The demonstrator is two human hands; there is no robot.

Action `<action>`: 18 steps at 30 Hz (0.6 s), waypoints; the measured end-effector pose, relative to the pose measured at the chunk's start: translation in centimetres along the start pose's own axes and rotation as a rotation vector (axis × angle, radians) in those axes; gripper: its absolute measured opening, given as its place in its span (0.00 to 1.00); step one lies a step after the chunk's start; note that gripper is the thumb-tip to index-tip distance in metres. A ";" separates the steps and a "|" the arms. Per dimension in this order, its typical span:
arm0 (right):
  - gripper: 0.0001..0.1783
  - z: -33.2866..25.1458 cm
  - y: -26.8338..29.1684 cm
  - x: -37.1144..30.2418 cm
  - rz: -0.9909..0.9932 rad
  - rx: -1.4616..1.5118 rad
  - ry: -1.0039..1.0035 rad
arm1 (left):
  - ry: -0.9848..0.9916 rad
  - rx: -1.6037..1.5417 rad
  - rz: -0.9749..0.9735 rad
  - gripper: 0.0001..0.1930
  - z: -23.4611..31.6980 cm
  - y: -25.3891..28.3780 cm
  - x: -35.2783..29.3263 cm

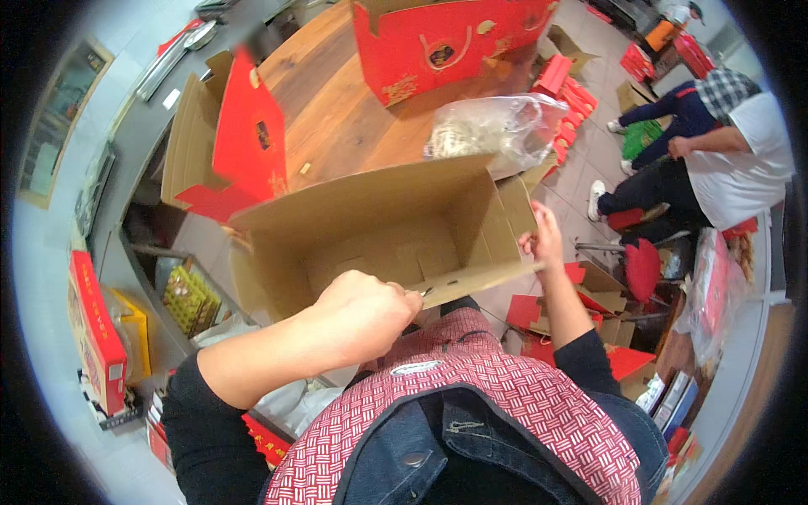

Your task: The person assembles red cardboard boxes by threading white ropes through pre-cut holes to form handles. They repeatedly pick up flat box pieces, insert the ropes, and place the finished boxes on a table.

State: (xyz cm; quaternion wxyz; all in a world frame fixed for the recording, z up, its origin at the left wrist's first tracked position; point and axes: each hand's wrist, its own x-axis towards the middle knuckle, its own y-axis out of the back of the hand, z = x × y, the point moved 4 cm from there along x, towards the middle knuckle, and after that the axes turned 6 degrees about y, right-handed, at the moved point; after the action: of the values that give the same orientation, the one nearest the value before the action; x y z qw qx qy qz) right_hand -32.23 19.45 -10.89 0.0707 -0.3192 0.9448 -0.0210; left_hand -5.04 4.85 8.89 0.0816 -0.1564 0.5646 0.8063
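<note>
An open cardboard box [370, 223], brown inside, is tilted in front of me at the table's near edge. My right hand [545, 240] is closed at the box's right end, its fingers on the upright end flap. Over the near wall, my left hand [362, 313] is closed in a pinch. A tiny item shows at its fingertips, too small to name, close to a small slot in that wall. The box's outer face is hidden from me.
On the round wooden table [337, 109] stand a red open box [446, 50] with a cord handle and another red box [248, 126]. A clear plastic bag [497, 126] of pale cords lies near the right edge. A person [732, 160] is at the right, near a red stool [643, 268].
</note>
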 end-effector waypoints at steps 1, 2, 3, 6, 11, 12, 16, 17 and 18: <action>0.24 -1.6 0.4 0.4 -0.080 -0.017 0.073 | -0.015 0.141 0.013 0.05 -0.1 0.0 0.9; 0.24 -2.8 0.1 0.8 -0.168 -0.106 0.149 | -0.034 0.280 0.033 0.04 -0.7 0.1 1.6; 0.25 -3.5 -0.4 0.8 -0.251 -0.217 0.246 | 0.001 0.451 0.000 0.03 -1.7 0.6 2.5; 0.25 -0.1 -3.6 -1.2 -0.569 -0.403 0.245 | 0.070 0.619 0.161 0.03 -4.7 3.6 3.9; 0.11 -2.7 -10.8 -9.1 -0.378 -0.411 0.334 | 0.355 0.684 0.269 0.04 -10.0 5.4 2.9; 0.11 -4.5 -10.4 -8.9 -0.278 -0.274 0.308 | 0.406 0.648 0.362 0.03 -8.6 6.2 3.0; 0.19 -13.2 -9.0 -9.1 -0.457 0.196 0.263 | 0.352 0.060 0.554 0.04 1.2 7.1 6.0; 0.20 -14.3 -8.7 -8.9 -0.437 0.199 0.305 | 0.216 -0.036 0.685 0.04 3.6 6.4 7.4; 0.22 -15.3 -8.5 -8.5 -0.433 0.200 0.346 | 0.089 -0.137 0.817 0.05 5.9 5.6 8.8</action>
State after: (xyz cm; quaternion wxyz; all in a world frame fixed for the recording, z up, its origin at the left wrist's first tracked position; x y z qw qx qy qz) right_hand -22.67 17.75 5.97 -0.0666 -0.4965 0.8460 -0.1828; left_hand -15.94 8.01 12.71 -0.2802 0.0407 0.5283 0.8004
